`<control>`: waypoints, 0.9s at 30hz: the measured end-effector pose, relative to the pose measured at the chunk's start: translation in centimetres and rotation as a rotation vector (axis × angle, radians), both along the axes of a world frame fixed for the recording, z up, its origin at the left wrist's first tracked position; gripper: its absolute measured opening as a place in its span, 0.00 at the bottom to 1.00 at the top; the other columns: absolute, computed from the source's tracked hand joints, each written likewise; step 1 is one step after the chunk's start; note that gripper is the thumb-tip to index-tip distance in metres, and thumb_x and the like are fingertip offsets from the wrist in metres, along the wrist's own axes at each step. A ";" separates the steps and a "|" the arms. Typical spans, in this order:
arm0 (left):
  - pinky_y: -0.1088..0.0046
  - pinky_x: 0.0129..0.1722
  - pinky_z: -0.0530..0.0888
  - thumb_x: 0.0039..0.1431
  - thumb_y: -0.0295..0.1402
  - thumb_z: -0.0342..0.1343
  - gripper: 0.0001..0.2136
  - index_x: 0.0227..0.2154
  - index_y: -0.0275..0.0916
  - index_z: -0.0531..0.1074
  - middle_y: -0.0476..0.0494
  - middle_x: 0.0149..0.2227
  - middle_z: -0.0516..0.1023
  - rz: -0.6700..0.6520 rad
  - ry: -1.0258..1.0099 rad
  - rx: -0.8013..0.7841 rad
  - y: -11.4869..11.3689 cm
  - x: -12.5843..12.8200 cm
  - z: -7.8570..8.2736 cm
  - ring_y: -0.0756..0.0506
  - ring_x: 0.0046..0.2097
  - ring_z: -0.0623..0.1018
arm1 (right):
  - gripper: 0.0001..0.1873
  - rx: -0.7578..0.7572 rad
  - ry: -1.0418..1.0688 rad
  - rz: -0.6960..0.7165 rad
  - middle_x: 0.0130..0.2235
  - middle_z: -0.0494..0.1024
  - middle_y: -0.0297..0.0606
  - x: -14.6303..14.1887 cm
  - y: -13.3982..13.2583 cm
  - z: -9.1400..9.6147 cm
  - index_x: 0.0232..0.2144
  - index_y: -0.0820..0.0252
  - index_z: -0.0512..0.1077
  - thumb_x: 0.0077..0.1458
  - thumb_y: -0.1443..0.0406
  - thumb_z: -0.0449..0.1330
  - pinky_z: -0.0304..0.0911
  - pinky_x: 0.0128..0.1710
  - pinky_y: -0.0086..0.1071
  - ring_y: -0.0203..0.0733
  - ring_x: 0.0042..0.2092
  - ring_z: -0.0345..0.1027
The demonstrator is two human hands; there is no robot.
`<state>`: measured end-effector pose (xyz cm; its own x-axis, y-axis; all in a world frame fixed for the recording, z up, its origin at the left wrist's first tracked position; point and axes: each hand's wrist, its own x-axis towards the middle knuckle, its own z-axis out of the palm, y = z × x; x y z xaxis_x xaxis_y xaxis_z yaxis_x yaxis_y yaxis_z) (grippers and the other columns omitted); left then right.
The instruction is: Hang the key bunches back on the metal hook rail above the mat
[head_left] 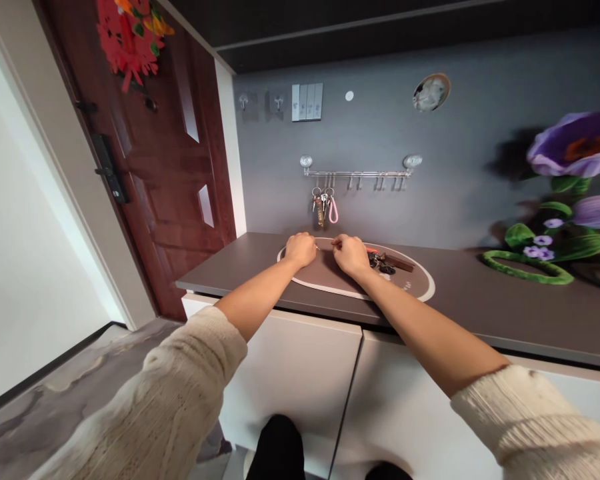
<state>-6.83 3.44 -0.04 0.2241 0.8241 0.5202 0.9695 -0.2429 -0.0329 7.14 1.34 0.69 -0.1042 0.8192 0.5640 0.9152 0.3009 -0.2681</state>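
Note:
Both of my hands are over a brown oval mat [325, 273] with a cream rim, on the dark counter. My left hand [301, 250] is closed at the mat's left part; a tiny shiny bit shows by its fingertips, too small to name. A short gap to the right, my right hand [351, 255] has its fingers curled in a pinch, and what they hold is hidden. Just right of that hand lies a bunch of keys [385, 268] with dark fobs, beside a brown strip [401, 263] and something orange [373, 251].
Above the mat, a clear hook rail [357, 175] on the grey wall carries several key rings [321, 208], one with a pink loop [333, 211]. Purple artificial flowers [573, 150] stand at right. White cabinet doors [295, 367] are below; a dark red door [165, 167] is at left.

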 end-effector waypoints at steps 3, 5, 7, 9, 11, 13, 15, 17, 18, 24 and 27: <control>0.67 0.41 0.68 0.57 0.31 0.42 0.14 0.34 0.35 0.74 0.38 0.38 0.74 -0.007 -0.007 0.035 -0.3 0.1 0.0 0.42 0.42 0.73 | 0.14 -0.001 0.011 0.007 0.36 0.76 0.42 0.0 0.0 0.0 0.35 0.62 0.73 0.49 0.72 0.50 0.57 0.41 0.33 0.44 0.42 0.65; 0.66 0.41 0.68 0.57 0.31 0.42 0.14 0.34 0.35 0.74 0.39 0.38 0.74 -0.019 -0.009 0.058 -0.5 0.1 0.1 0.43 0.42 0.73 | 0.14 0.003 0.018 0.014 0.36 0.76 0.42 0.0 0.0 0.0 0.35 0.62 0.73 0.49 0.72 0.50 0.57 0.41 0.32 0.43 0.42 0.65; 0.67 0.42 0.67 0.58 0.31 0.42 0.13 0.34 0.35 0.73 0.39 0.38 0.74 -0.034 -0.016 0.078 -0.7 0.2 0.2 0.43 0.42 0.72 | 0.13 0.007 0.026 0.017 0.36 0.76 0.42 0.0 0.0 0.0 0.35 0.62 0.73 0.49 0.72 0.50 0.56 0.41 0.32 0.43 0.41 0.65; 0.68 0.43 0.67 0.58 0.31 0.42 0.13 0.34 0.36 0.73 0.40 0.38 0.73 -0.048 -0.035 0.093 -0.9 0.2 0.4 0.44 0.42 0.71 | 0.13 0.012 0.036 0.018 0.35 0.76 0.42 0.0 0.1 -0.1 0.34 0.62 0.73 0.49 0.72 0.50 0.56 0.41 0.32 0.43 0.41 0.65; 0.69 0.43 0.66 0.59 0.31 0.42 0.13 0.35 0.37 0.72 0.41 0.38 0.73 -0.063 -0.063 0.109 -1.0 0.2 0.5 0.45 0.42 0.71 | 0.14 0.023 0.046 0.026 0.36 0.76 0.42 0.0 0.2 -0.1 0.34 0.62 0.73 0.49 0.72 0.49 0.56 0.41 0.32 0.42 0.40 0.65; 0.69 0.43 0.66 0.59 0.31 0.42 0.12 0.35 0.38 0.72 0.42 0.38 0.72 -0.087 -0.097 0.133 -1.0 0.2 0.5 0.46 0.42 0.70 | 0.14 0.041 0.059 0.044 0.36 0.76 0.42 0.1 0.3 -0.2 0.35 0.62 0.72 0.49 0.72 0.49 0.57 0.41 0.32 0.42 0.40 0.65; 0.70 0.43 0.65 0.60 0.31 0.42 0.12 0.34 0.38 0.71 0.43 0.37 0.72 -0.122 -0.132 0.159 -1.0 0.2 0.5 0.46 0.42 0.70 | 0.13 0.058 0.075 0.067 0.36 0.76 0.42 0.1 0.3 -0.2 0.35 0.62 0.72 0.50 0.72 0.49 0.57 0.41 0.33 0.43 0.40 0.65; 0.70 0.43 0.65 0.60 0.31 0.42 0.11 0.34 0.38 0.70 0.44 0.37 0.72 -0.161 -0.163 0.184 -1.0 0.2 0.5 0.47 0.42 0.70 | 0.12 0.074 0.093 0.096 0.36 0.76 0.42 0.0 0.4 -0.2 0.36 0.62 0.71 0.51 0.70 0.50 0.57 0.42 0.33 0.42 0.40 0.66; 0.71 0.43 0.65 0.60 0.31 0.42 0.11 0.34 0.38 0.70 0.44 0.37 0.72 -0.180 -0.175 0.194 -1.0 0.2 0.5 0.47 0.41 0.70 | 0.12 0.081 0.100 0.113 0.37 0.76 0.42 0.0 0.4 -0.2 0.36 0.62 0.71 0.51 0.69 0.50 0.56 0.42 0.33 0.42 0.40 0.66; 0.70 0.42 0.65 0.60 0.31 0.40 0.11 0.33 0.38 0.68 0.44 0.36 0.71 -0.230 -0.239 0.224 -1.0 0.4 0.6 0.46 0.41 0.69 | 0.11 0.105 0.149 0.222 0.36 0.75 0.40 -0.2 0.3 -0.1 0.35 0.61 0.71 0.52 0.66 0.50 0.56 0.40 0.32 0.40 0.38 0.65; 0.70 0.41 0.65 0.61 0.31 0.40 0.11 0.33 0.38 0.68 0.44 0.36 0.71 -0.233 -0.260 0.235 -1.1 0.4 0.6 0.46 0.41 0.69 | 0.11 0.133 0.170 0.243 0.35 0.75 0.40 -0.1 0.4 -0.1 0.34 0.61 0.71 0.53 0.64 0.49 0.56 0.40 0.32 0.40 0.37 0.65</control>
